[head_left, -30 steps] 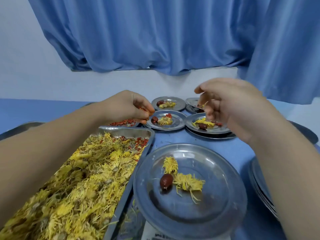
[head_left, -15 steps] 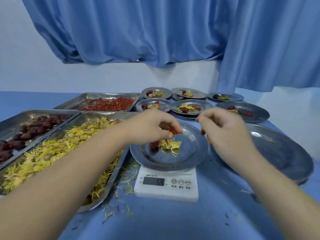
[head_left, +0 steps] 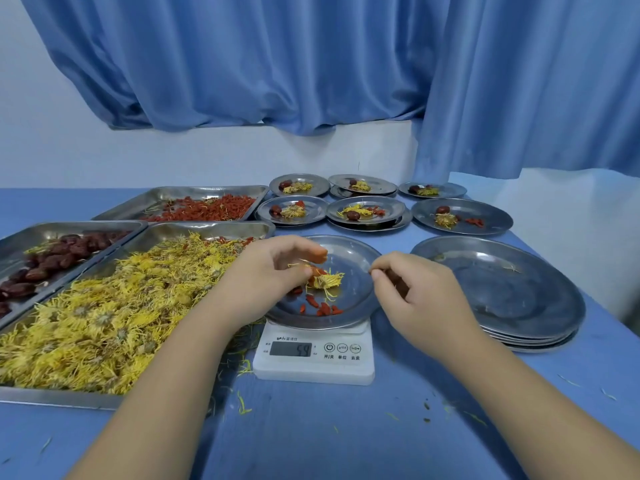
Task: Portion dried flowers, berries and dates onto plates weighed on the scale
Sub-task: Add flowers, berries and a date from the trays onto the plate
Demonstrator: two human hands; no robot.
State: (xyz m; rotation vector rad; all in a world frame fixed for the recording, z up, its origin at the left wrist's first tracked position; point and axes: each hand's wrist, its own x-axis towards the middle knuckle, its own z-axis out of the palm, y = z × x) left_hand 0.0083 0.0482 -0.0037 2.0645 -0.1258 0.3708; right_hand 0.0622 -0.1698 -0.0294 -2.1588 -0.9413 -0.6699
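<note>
Blue table (head_left: 346, 427). Near left sits the flower tray (head_left: 52, 398), heaped yellow. Behind it are the date tray (head_left: 69, 226) and the berry tray (head_left: 207, 189).

A stack of empty plates (head_left: 502, 292) stands right of centre. Six filled plates (head_left: 485, 216) sit along the back.

Centre: the working plate (head_left: 349, 258) rests on the scale (head_left: 311, 368). Display lit, digits soft.

Left hand (head_left: 270, 271) hangs over the plate, fingers curled, pinching red berries at the tips. Right hand (head_left: 419, 296) is at the plate's right rim, thumb and forefinger nipped together; I cannot tell if they hold anything.

On the plate are one dried flower (head_left: 327, 281) and loose berries (head_left: 322, 310) along the near side.

Step in hand, as I judge it: the berry portion for this plate. Next move calls for dropping berries a few at a time while watching the readout, then shifting the plate back to the filled ones.
</note>
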